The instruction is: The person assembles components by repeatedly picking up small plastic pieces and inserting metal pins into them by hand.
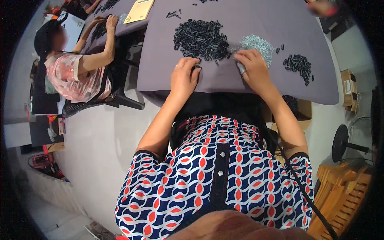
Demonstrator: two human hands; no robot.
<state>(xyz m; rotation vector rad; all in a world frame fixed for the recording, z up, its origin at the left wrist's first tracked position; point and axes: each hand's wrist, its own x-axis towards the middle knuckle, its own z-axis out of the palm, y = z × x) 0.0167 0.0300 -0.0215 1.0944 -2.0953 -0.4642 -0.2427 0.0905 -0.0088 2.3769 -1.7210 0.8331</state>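
Observation:
My left hand (184,78) rests at the near side of a large heap of small black tube-like pieces (201,40). Its fingers curl toward the thumb, with a small dark piece showing between them. My right hand (256,71) lies by the near left side of a pile of small silvery metal pieces (259,45), which look like screws or pins. Thumb and fingers there are bent together; what they hold, if anything, is too small to make out. A few loose black pieces lie between the hands and the big heap.
A smaller group of black pieces (299,66) lies at the right of the grey cloth-covered table (160,76). Another person (78,74) sits at the left, hands on dark pieces. A yellow booklet (139,10), a fan (341,142) and wooden slatted furniture (344,196) stand around.

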